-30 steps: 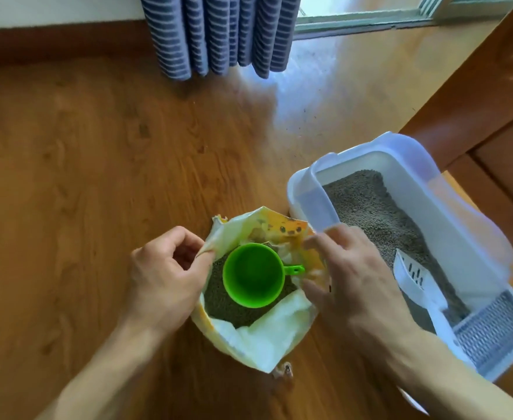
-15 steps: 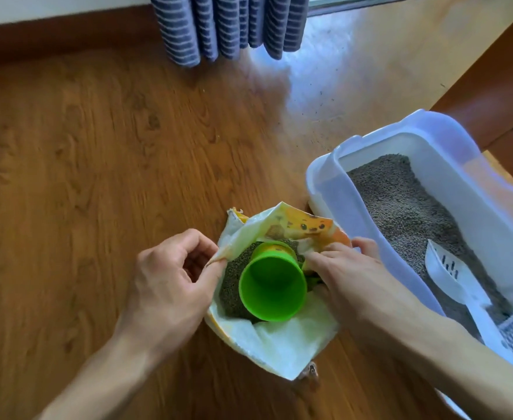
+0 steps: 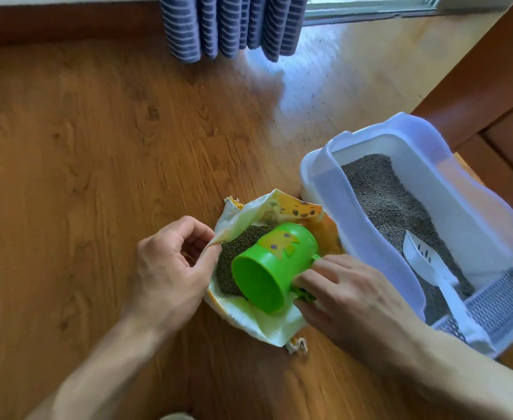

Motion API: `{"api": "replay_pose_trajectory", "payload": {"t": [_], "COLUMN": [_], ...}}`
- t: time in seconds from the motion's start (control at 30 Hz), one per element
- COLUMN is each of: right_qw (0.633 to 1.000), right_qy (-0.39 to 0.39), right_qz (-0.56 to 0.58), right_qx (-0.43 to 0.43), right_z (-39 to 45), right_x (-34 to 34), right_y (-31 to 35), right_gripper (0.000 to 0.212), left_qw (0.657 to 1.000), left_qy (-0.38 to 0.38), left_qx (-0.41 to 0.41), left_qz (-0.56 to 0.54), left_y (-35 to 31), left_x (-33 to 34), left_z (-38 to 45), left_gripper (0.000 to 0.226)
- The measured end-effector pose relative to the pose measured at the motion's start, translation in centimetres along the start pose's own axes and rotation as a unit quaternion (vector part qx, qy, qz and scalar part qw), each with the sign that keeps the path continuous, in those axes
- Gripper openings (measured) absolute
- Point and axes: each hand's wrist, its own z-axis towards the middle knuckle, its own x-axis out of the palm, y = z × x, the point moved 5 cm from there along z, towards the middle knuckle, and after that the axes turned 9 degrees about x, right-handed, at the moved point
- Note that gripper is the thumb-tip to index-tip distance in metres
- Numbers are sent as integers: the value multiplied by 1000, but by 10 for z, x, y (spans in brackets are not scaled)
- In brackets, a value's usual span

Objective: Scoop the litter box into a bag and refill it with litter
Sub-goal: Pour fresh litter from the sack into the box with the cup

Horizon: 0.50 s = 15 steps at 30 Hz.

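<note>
Two hands work at the mouth of an open litter bag point(image 3: 258, 322) that stands on the wooden floor point(image 3: 82, 177). The left hand point(image 3: 170, 268) has its fingers point(image 3: 188, 228) curled, thumb and forefinger pinching the bag's left rim and holding it open. The right hand point(image 3: 349, 298) grasps the handle of a green cup point(image 3: 270, 265), its fingers clenched round the handle on the cup's right side. The cup lies tilted on its side inside the bag, its open mouth turned toward the camera, its base toward the far rim, resting on the dark litter point(image 3: 231, 268) in the bag. Whether any litter is in the cup cannot be told.

Just right of the bag, nearly touching it, sits the pale litter box point(image 3: 370, 244) with high translucent walls. Grey granules cover its bottom, and a white slotted scoop point(image 3: 425, 262) lies on them toward the near end, its handle running to a grated step point(image 3: 497, 304) at the box's near right corner.

The floor is glossy brown wood with stray specks scattered beyond the box. A blue striped curtain point(image 3: 234, 25) hangs at the far wall, beside a bright window sill. Dark wooden furniture point(image 3: 491, 86) rises close behind the box on the right. To the left of the bag the floor lies wide and bare.
</note>
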Motion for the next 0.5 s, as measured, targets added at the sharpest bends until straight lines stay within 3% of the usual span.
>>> {"api": "replay_pose_trajectory", "payload": {"t": [0.4,0.5], "right_qw": [1000,1000], "right_qy": [-14,-1], "right_qz": [10,-10], "right_qx": [8,25], "right_z": [23,28], "right_x": [2,10], "right_y": [5,12], "right_gripper": [14,23], "left_qw": [999,1000], "left_qy": [3,-2], "left_qx": [33,19], "left_qz": [34,19], "left_y": [-12,-10], "left_x": [-8,-8], "left_z": [-8,-8], "left_gripper": [17,16]}}
